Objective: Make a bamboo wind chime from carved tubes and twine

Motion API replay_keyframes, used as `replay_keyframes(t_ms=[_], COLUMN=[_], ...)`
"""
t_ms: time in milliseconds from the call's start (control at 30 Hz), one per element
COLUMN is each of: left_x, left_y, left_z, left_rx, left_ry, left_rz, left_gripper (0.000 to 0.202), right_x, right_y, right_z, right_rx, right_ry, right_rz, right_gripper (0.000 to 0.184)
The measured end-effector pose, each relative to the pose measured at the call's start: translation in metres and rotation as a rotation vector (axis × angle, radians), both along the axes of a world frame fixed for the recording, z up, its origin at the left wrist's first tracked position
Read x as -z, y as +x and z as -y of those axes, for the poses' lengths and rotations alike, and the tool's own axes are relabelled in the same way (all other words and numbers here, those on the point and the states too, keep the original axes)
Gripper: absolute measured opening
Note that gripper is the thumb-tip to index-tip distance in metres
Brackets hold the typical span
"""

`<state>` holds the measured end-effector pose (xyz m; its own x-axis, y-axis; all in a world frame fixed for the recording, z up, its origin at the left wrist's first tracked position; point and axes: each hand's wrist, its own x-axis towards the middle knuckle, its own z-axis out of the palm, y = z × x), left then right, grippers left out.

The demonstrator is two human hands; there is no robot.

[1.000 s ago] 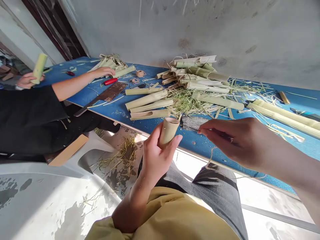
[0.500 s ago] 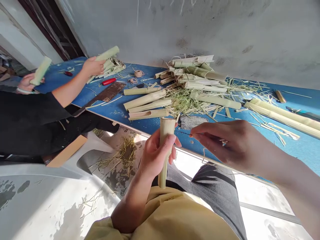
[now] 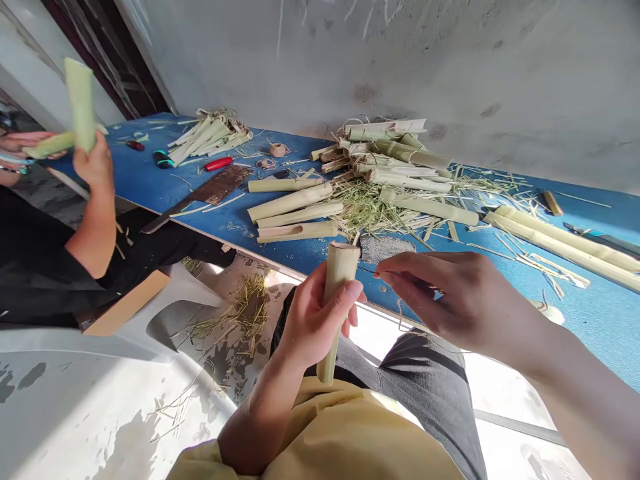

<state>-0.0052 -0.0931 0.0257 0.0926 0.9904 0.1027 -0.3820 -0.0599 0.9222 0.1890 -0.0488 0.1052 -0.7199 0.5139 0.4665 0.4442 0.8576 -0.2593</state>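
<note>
Upright in my left hand [image 3: 315, 320] is a pale bamboo piece [image 3: 343, 261], its cut end up and my thumb across its front. My right hand [image 3: 457, 293] pinches a thin dark cord [image 3: 367, 269] between thumb and fingertips, just right of the bamboo. The cord runs from the fingertips toward the bamboo's upper side; how it meets the bamboo is hidden by the left fingers. A loose strand of twine [image 3: 400, 312] hangs below my right hand. Behind the bamboo, a grey abrasive sheet [image 3: 387, 249] lies on the table.
Split bamboo pieces [image 3: 295, 200] lie left of a heap of green shavings [image 3: 367, 203] on the blue table [image 3: 210, 220]. A broad rusty blade [image 3: 223, 185] and a red-handled tool [image 3: 218, 163] are farther left. A co-worker's hand [image 3: 95, 160] holds bamboo. Long strips [image 3: 565, 240] lie right.
My left hand and the bamboo have shifted slightly right and down. My right hand has drawn slightly nearer, still pinching the cord. The co-worker's hand moved left with its bamboo, away from the far pile.
</note>
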Motion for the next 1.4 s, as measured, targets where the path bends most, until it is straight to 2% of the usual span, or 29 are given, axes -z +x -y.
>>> replay_keyframes(t_ms=[100, 200, 433, 533, 633, 700, 800, 900, 967, 1100, 1200, 1267, 1333, 1400], left_x=[-0.001, -0.005, -0.020, -0.027, -0.031, -0.032, -0.031, -0.030, -0.030, -0.030, -0.029, -0.028, -0.024, -0.019], left_y=[0.004, 0.008, 0.020, 0.019, 0.013, 0.010, 0.010, 0.013, 0.014, 0.016, 0.019, 0.020, 0.022, 0.026], left_z=[0.004, 0.010, 0.015, 0.016, 0.018, 0.019, 0.020, 0.019, 0.018, 0.016, 0.012, 0.008, 0.000, -0.011], left_rx=[0.022, 0.004, -0.143, -0.171, -0.149, -0.130, -0.119, -0.129, -0.128, -0.015, 0.060, 0.089, 0.016, -0.144], left_ry=[-0.011, 0.006, 0.163, 0.249, 0.277, 0.278, 0.273, 0.265, 0.267, 0.250, 0.218, 0.235, 0.255, 0.276], left_rz=[-0.046, -0.097, -0.273, -0.343, -0.409, -0.423, -0.411, -0.414, -0.405, -0.388, -0.403, -0.368, -0.318, -0.307], left_gripper=[0.040, 0.036, 0.022, 0.017, 0.017, 0.018, 0.022, 0.027, 0.030, 0.039, 0.046, 0.050, 0.050, 0.045], right_x=[0.000, 0.005, 0.030, 0.027, 0.017, 0.011, 0.009, 0.016, 0.024, 0.041, 0.047, 0.047, 0.045, 0.043], right_y=[0.000, 0.000, -0.005, -0.001, 0.007, 0.010, 0.009, 0.003, -0.001, -0.008, -0.012, -0.013, -0.011, -0.008], right_z=[-0.001, -0.002, 0.005, 0.002, -0.004, -0.006, -0.003, 0.003, 0.007, 0.013, 0.015, 0.015, 0.015, 0.012], right_rx=[-0.023, -0.050, 0.110, 0.059, -0.056, -0.082, -0.036, 0.054, 0.102, 0.097, 0.091, 0.150, 0.235, 0.283], right_ry=[0.028, 0.031, 0.204, 0.238, 0.169, 0.137, 0.154, 0.160, 0.082, -0.282, -0.435, -0.445, -0.443, -0.451], right_rz=[0.019, -0.053, -0.232, -0.216, -0.133, -0.097, -0.116, -0.169, -0.231, -0.499, -0.666, -0.636, -0.538, -0.463], right_gripper=[0.013, 0.011, 0.013, 0.018, 0.018, 0.016, 0.016, 0.017, 0.012, 0.005, 0.016, 0.026, 0.032, 0.036])
